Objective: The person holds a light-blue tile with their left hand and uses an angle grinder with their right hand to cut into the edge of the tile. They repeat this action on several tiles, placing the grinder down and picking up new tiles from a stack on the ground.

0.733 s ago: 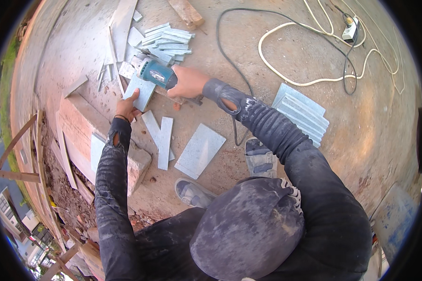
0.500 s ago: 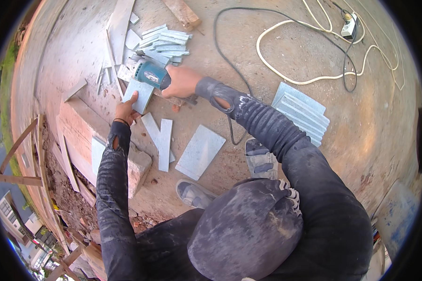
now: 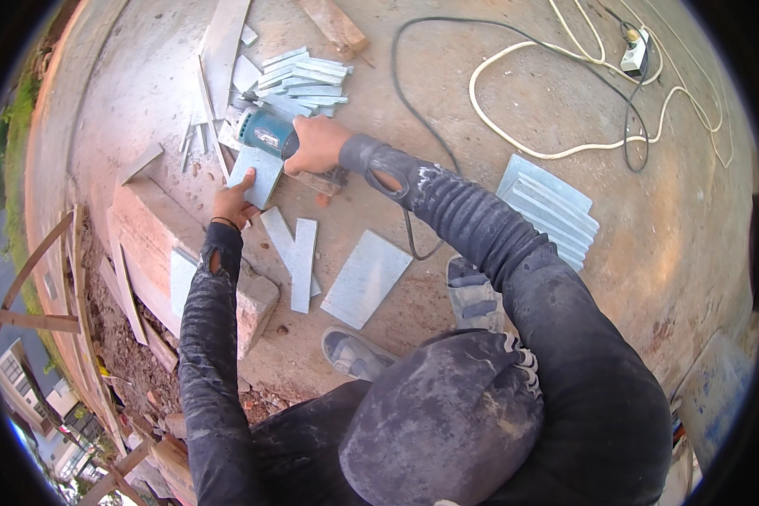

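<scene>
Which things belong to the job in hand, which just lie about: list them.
Job in hand:
teal angle grinder, in the right hand
grey tile, in the left hand
probably the extension socket

Seemingly just lying about:
wooden beam
heaped narrow tile strips
two overlapping tile strips

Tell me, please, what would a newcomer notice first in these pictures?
The eye would probably fall first on the teal power tool, held in the right grip left of the upper centre, beside the pale slab in the left grip. Next comes the dusty dark cap at the bottom centre. At the upper right, a cream cable lies in loops.
</scene>
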{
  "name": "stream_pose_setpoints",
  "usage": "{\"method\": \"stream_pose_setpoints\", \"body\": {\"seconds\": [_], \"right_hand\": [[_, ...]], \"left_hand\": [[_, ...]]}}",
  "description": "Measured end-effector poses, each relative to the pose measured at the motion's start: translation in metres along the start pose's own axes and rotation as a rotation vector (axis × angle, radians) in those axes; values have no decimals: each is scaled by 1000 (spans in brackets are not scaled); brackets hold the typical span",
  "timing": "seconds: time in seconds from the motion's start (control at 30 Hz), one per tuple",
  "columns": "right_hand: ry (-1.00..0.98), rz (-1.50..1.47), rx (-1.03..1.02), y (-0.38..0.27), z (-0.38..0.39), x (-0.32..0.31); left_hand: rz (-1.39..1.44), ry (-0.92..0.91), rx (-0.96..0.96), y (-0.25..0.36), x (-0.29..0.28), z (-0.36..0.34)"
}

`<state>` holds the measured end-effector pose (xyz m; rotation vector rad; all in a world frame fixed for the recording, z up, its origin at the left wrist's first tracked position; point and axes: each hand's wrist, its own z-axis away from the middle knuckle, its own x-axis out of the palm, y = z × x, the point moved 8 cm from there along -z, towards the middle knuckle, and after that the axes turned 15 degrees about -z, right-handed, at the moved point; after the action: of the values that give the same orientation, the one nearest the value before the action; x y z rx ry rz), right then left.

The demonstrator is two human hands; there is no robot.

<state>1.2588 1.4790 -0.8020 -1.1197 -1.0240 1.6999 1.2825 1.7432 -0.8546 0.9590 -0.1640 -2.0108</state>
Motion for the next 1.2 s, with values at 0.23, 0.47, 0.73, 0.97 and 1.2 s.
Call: {"method": "stream_pose_setpoints", "body": {"seconds": [0.23,0.47,0.73,0.97,1.2], "right_hand": [[-32,3,62,-5,-7,-1],[-80,15,67,-10,-16,1],[-53,31,84,-11,-20,-1],[-91,1,95,-5,-19,3],[-79,-1,83,-3,-17,3]], "left_hand": [[5,-6,-14,0,2,0],[-25,-1,-11,1,0,1],[-10,19,-15,6,1,9],[-3,27,-24,8,2,13],[8,27,-22,11,2,16]]}}
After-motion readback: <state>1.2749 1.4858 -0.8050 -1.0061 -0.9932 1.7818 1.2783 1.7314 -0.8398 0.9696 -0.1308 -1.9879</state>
